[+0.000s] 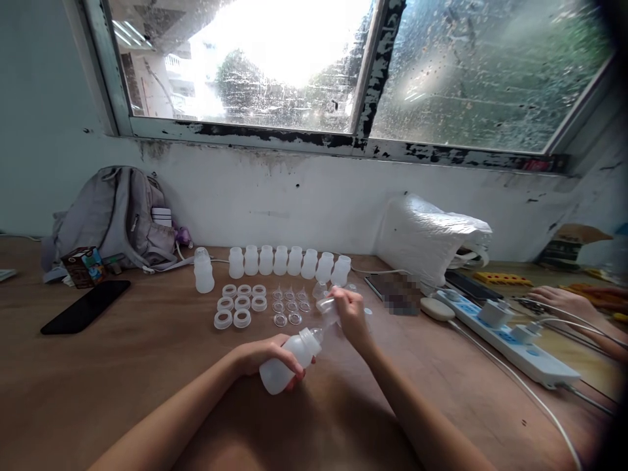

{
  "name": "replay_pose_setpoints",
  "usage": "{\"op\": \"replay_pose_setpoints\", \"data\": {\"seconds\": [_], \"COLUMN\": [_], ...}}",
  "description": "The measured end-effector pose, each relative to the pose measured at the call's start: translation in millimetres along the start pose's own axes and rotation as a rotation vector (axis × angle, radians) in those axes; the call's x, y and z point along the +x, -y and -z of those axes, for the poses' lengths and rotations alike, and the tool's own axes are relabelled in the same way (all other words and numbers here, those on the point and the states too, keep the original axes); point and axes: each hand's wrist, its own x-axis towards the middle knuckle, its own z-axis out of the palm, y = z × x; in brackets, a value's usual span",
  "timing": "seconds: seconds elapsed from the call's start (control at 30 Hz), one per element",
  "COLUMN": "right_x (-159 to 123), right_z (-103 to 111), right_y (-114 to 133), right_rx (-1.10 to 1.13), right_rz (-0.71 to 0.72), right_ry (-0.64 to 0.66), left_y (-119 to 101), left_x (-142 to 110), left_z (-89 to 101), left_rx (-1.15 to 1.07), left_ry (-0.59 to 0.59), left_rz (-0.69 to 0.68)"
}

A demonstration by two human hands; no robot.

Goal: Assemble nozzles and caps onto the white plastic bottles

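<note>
My left hand [272, 353] is wrapped round a frosted baby bottle [287, 366], tilted up to the right, with a collar and a clear teat [316, 335] at its top. Just above the teat, my right hand [350, 315] grips a clear bottle cap [324, 305], held apart from the bottle. Several white collar rings [242, 303] lie in rows beyond my left hand, and several clear teats [290, 305] lie beside them. Behind stands a row of open bottles [280, 260]. One bottle with its top fitted [204, 271] stands at the left end.
To the left are a black phone [86, 307], a small box [84, 267] and a grey backpack [110, 216]. On the right sit a silvery bag [426, 235], another phone [392, 291], a white puck [437, 309] and a power strip [510, 340] with cables. Another person's hand [564, 302] rests farther right.
</note>
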Motion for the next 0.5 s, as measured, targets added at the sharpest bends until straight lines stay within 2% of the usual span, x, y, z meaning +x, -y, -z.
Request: {"op": "replay_pose_setpoints", "data": {"seconds": [0.03, 0.1, 0.2, 0.27, 0.4, 0.5], "right_x": [4, 13, 22, 25, 24, 20], "right_z": [5, 15, 23, 23, 18, 15], "right_y": [-3, -9, -14, -16, -22, -30], "right_rx": [-0.004, -0.064, -0.212, -0.329, -0.598, -0.777], "right_rz": [-0.027, -0.053, -0.076, -0.103, -0.1, -0.079], "right_ry": [-0.087, -0.17, -0.168, -0.085, 0.233, 0.345], "left_y": [0, 1, 1, 1, 1, 1], "left_x": [-2, -5, -6, -5, -4, -5], "left_z": [1.0, 2.5, 3.5, 3.2, 1.8, 0.9], "left_rx": [0.013, 0.024, 0.033, 0.036, 0.048, 0.043], "left_ry": [0.022, 0.048, 0.054, 0.05, 0.037, 0.028], "left_rz": [0.021, 0.035, 0.028, 0.027, 0.025, 0.019]}}
